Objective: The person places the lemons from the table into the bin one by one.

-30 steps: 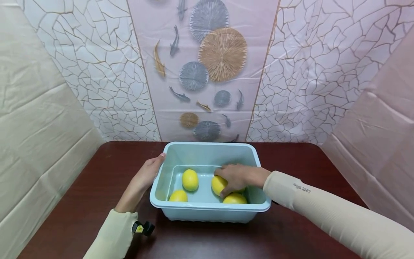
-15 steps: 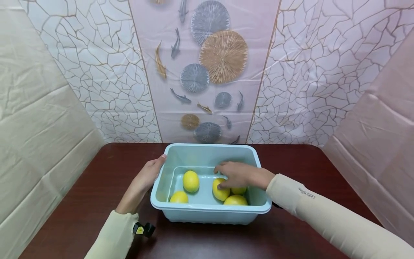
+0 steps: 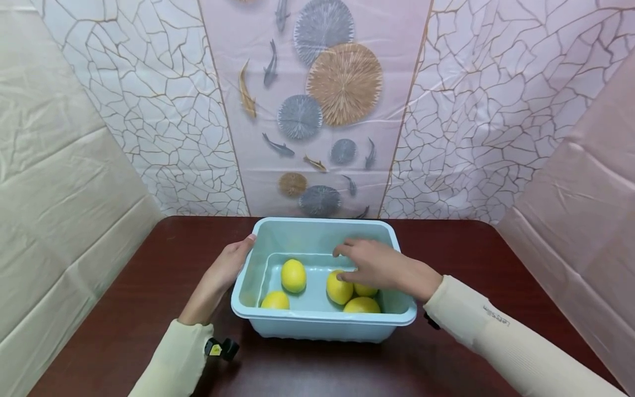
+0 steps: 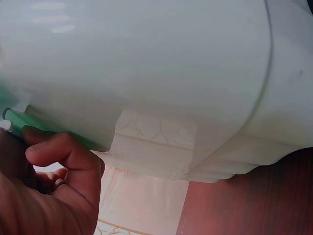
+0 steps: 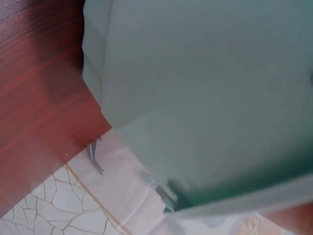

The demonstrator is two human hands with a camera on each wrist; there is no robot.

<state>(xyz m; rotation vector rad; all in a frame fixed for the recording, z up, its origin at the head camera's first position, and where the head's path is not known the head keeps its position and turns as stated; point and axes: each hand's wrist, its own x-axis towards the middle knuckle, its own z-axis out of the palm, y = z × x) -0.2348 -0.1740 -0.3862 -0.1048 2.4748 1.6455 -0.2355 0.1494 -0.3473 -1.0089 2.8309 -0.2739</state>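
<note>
A pale blue plastic basin [image 3: 322,316] stands on the table with several yellow lemons inside. Two lie to the left, one lemon [image 3: 294,275] behind the other lemon [image 3: 275,300]. Three are grouped at the right: a lemon [image 3: 339,290], a partly covered lemon [image 3: 366,290] and a front lemon [image 3: 362,305]. My left hand [image 3: 229,266] grips the basin's left rim; in the left wrist view its fingers [image 4: 73,161] curl at the rim. Over the right-hand group hovers my right hand [image 3: 377,264], fingers spread and slightly bent, nothing held. The right wrist view mostly shows the basin's outer wall [image 5: 195,107].
The dark red-brown table [image 3: 198,242] extends on both sides of the basin and in front of it. A patterned backdrop [image 3: 317,138] rises at the table's back edge, with fabric side panels [image 3: 54,182] to left and right.
My right hand has let go of the lemon in the right-hand group and lifted up and to the right. The left hand keeps its grip on the rim.
</note>
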